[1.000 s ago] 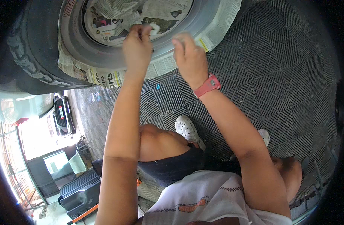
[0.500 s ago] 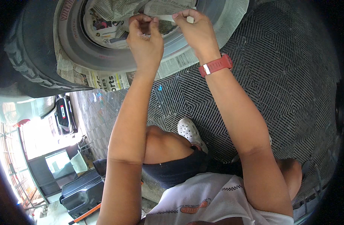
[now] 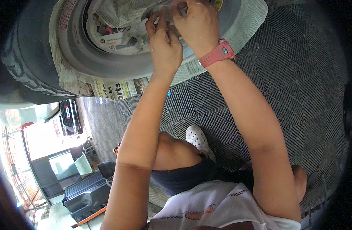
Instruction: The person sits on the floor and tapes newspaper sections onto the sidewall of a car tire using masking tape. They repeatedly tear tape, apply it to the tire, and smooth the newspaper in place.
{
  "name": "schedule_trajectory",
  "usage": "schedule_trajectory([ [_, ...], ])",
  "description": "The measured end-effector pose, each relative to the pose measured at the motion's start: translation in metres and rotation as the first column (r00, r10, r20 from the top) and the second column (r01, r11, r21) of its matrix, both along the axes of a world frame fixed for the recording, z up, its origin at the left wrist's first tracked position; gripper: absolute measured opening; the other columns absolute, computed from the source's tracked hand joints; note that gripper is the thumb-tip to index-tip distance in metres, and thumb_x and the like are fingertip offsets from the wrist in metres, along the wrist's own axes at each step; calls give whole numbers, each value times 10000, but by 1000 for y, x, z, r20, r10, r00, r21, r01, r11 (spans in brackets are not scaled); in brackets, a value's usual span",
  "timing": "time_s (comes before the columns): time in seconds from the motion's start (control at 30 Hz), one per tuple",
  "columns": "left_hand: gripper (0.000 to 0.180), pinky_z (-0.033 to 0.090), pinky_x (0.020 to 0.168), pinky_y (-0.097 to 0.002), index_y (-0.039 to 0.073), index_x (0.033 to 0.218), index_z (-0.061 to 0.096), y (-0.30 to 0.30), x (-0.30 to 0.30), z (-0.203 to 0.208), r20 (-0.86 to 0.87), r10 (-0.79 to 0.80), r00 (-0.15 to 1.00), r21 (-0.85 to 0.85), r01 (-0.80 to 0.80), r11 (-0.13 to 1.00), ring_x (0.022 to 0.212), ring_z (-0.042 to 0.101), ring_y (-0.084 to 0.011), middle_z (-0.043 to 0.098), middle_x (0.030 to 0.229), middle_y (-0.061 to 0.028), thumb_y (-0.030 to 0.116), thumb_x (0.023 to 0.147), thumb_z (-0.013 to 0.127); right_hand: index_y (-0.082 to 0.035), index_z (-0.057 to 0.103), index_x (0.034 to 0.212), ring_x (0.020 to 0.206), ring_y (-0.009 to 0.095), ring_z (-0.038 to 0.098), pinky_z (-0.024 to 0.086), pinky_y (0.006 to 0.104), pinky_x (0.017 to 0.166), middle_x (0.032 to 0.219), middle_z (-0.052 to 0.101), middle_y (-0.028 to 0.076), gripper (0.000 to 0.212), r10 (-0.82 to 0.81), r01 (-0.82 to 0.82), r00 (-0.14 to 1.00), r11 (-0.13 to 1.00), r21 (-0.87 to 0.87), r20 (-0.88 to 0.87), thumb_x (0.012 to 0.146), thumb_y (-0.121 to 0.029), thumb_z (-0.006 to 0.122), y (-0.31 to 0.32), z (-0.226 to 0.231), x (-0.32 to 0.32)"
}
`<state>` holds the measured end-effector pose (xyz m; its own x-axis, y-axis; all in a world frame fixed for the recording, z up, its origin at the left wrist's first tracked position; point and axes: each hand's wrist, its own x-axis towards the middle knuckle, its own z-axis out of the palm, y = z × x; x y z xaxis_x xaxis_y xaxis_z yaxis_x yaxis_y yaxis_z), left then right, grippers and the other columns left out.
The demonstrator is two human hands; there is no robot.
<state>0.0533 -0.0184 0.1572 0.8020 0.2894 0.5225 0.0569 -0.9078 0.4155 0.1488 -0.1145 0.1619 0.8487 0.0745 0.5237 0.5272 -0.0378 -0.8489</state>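
Note:
A wheel (image 3: 118, 63) with a grey, dusty-looking rim stands at the top, its centre covered with newspaper sheets (image 3: 126, 15). More newspaper (image 3: 122, 88) fringes its outer edge, against the black tyre (image 3: 34, 57). My left hand (image 3: 166, 48) reaches over the rim, fingers apart and bent, their tips at the newspaper in the centre. Close beside it on the right, my right hand (image 3: 199, 27) is closed, its fingertips curled together at the upper edge of the view. What it pinches is hidden; no tape strip shows clearly now. A red watch (image 3: 218, 53) is on my right wrist.
Ridged dark floor tiles (image 3: 279, 76) spread to the right. My white clog (image 3: 199, 140) rests below the wheel. At the lower left are a black ridged case (image 3: 86, 191), an orange bar (image 3: 89, 217) and a car's front grille (image 3: 69, 117).
Both hands have moved closer together, the left one rightward and the right one upward. The whitish tape strip stretched between them earlier is now out of sight. The view has shifted slightly.

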Motion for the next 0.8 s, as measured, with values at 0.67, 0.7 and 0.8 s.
schedule_trajectory([
  [0.67,582,398,1205,-532,-9,1576,496,1,28,10,-45,155,987,54,-152,987,1409,490,-493,502,1533,-306,181,1036,599,-44,700,1041,912,469,698,531,587,840,907,724,238,130,-134,113,971,987,111,196,915,-78,692,20,-11,25],
  [0.7,572,400,1202,-532,-20,1566,502,2,29,11,-36,161,986,46,-159,986,1401,505,-489,504,1529,-316,166,1032,592,-45,702,1039,907,471,696,533,586,838,910,724,241,127,-169,147,961,983,111,219,915,-68,686,20,-10,24],
  [0.8,556,406,1198,-515,-42,1564,491,7,30,14,-68,168,983,-74,-173,982,1418,523,-436,521,1543,-304,127,1039,564,-47,703,1034,874,484,690,541,572,802,910,716,256,109,-56,41,987,994,103,152,930,-57,671,23,-12,27],
])
